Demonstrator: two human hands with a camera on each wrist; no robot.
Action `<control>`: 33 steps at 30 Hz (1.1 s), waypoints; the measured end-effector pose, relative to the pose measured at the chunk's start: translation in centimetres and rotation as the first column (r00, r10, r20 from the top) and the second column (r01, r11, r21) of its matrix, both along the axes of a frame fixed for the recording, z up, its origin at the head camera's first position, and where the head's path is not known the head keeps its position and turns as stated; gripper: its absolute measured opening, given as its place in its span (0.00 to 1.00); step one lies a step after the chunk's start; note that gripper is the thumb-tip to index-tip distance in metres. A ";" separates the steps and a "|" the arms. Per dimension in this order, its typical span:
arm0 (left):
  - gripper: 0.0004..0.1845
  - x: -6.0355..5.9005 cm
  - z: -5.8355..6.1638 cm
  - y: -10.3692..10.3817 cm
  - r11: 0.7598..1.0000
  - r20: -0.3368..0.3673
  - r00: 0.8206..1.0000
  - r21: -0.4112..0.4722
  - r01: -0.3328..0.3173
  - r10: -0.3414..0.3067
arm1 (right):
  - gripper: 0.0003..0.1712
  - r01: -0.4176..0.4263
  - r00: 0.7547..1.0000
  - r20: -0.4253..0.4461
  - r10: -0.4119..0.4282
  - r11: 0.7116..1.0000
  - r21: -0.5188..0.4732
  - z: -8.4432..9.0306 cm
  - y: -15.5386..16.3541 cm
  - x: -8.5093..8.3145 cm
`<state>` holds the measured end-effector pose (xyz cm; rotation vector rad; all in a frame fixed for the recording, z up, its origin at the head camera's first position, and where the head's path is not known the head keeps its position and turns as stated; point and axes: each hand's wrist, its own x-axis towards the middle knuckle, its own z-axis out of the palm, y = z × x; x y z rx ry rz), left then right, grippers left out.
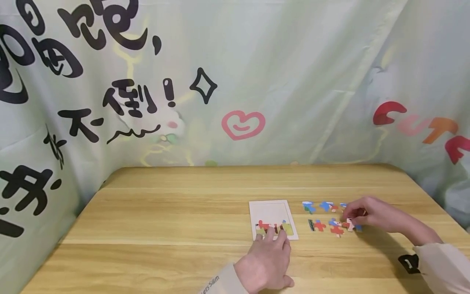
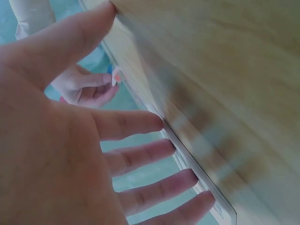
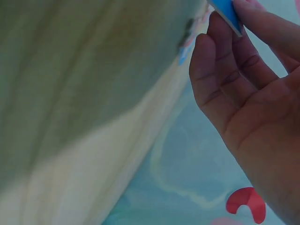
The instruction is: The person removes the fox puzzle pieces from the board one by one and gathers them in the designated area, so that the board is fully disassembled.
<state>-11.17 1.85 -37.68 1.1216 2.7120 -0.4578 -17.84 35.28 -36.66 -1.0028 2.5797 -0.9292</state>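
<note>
My right hand [image 1: 372,214] pinches a jigsaw piece [image 3: 227,15] between thumb and fingers, above the right side of the table. That piece shows blue in the right wrist view, with some white and orange in the left wrist view. Loose jigsaw pieces [image 1: 336,228] lie in two rows beside and partly under this hand. My left hand [image 1: 266,259] has its fingers spread and straight, the fingertips at the near edge of the white puzzle tray [image 1: 268,208]. Joined pieces [image 1: 288,228] fill the tray's near part; the fingers cover some of them.
The wooden table [image 1: 147,216] reaches back to a printed curtain [image 1: 293,81] with black characters and a pink heart. Curtain also hangs along the left and right sides. A black mark [image 1: 409,263] shows by the right sleeve.
</note>
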 end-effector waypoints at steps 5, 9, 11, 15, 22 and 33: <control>0.45 -0.1 0.1 -0.2 1.000 -0.013 1.000 0.002 0.022 -0.022 | 0.12 0.003 0.999 -0.034 -0.003 1.000 -0.002 -0.7 0.7 0.1; 0.45 -0.1 0.2 -0.2 1.000 -0.015 0.999 0.009 0.029 -0.029 | 0.12 0.025 0.999 -0.047 -0.025 1.000 0.012 -1.0 1.1 0.3; 0.45 -0.1 0.2 -0.2 1.000 -0.005 1.000 0.017 0.023 -0.023 | 0.12 0.033 0.997 -0.064 -0.032 0.999 0.016 -1.2 1.2 0.4; 0.45 -0.1 0.3 -0.2 0.999 0.023 1.000 0.037 -0.004 0.003 | 0.12 0.033 0.995 -0.093 -0.032 0.999 0.008 -1.5 1.2 0.6; 0.45 0.0 0.4 -0.3 1.000 -0.014 1.000 0.015 0.012 -0.012 | 0.10 0.081 0.989 -0.126 -0.078 0.997 0.017 -0.9 0.8 0.7; 0.43 1.3 -0.1 -0.1 0.999 -0.041 0.999 -0.041 -0.024 0.022 | 0.09 0.069 0.979 -0.196 -0.062 0.997 0.026 1.6 -4.7 -0.4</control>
